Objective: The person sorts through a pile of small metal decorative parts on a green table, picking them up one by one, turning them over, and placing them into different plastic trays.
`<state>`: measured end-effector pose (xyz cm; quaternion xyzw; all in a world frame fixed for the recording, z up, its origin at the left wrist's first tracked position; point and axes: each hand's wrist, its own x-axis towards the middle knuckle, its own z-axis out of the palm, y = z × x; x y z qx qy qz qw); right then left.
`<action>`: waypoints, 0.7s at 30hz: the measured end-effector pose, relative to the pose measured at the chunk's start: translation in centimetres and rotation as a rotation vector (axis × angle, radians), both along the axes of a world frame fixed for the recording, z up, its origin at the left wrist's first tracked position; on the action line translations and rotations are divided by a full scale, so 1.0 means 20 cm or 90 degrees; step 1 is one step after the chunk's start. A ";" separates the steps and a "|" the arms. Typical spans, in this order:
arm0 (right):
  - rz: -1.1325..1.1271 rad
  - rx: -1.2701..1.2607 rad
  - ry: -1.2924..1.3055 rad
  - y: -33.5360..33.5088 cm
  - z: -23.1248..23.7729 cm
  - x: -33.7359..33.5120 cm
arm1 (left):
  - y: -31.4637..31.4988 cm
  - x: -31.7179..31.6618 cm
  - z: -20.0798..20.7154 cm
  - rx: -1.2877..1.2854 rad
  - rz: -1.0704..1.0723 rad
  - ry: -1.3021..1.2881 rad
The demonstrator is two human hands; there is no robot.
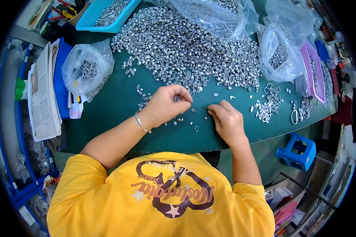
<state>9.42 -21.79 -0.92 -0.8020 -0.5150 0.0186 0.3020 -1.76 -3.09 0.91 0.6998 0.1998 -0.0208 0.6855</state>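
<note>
A broad heap of small silver metal pieces (194,51), many of them rounded and cup-like, spreads over the green tabletop (154,138). At the heap's near edge is my left hand (168,104), its fingers curled in toward the thumb; what lies between them is hidden. My right hand (227,120) is a short way to the right, thumb and fingertips pinched together, and anything in them is too small to make out. Between and below the hands lie a few loose pieces, among them a small oval ring (196,128).
A turquoise basket (122,19) of metal parts stands at the far left, with a clear plastic bag (77,65) nearer me. On the right are another open bag (286,71), a pink basket (310,75) and a sorted cluster (267,108). A blue stool (298,152) stands below.
</note>
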 end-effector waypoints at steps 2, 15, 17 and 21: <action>-0.010 0.094 0.156 0.01 0.00 0.01 | -0.03 0.01 -0.01 0.268 -0.084 -0.135; -0.022 0.054 0.259 -0.02 -0.01 -0.06 | 0.09 -0.02 -0.03 -0.488 0.104 -0.064; -0.117 0.130 0.708 -0.03 0.01 -0.05 | 0.12 -0.05 -0.03 -0.304 0.101 -0.050; -0.007 0.075 0.708 0.00 0.05 -0.04 | 0.10 -0.11 -0.03 0.197 0.007 -0.046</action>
